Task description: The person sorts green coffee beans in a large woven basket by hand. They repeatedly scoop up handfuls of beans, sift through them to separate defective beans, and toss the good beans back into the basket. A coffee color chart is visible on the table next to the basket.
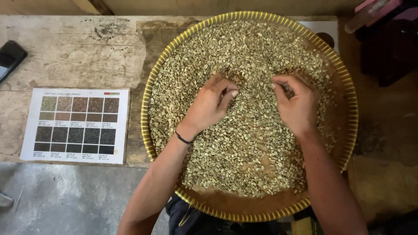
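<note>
Head view: pale green beans (pixel 244 143) heaped in a yellow-rimmed tray (pixel 146 126).

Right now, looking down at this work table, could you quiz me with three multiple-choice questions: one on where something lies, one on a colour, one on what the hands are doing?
1. Where does the printed colour chart lie?
A. On the beans
B. On the table left of the tray
C. On the floor

2. What colour is the tray's woven rim?
A. Yellow
B. Blue
C. Black

3. How are the two hands placed?
A. Both lifted clear of the tray
B. Both down in the beans, fingers curled
C. One holding the phone

Answers:
1 B: the colour chart lies flat on the table beside the tray.
2 A: the tray has a yellow rim.
3 B: the left hand and right hand rest among the beans.
</note>
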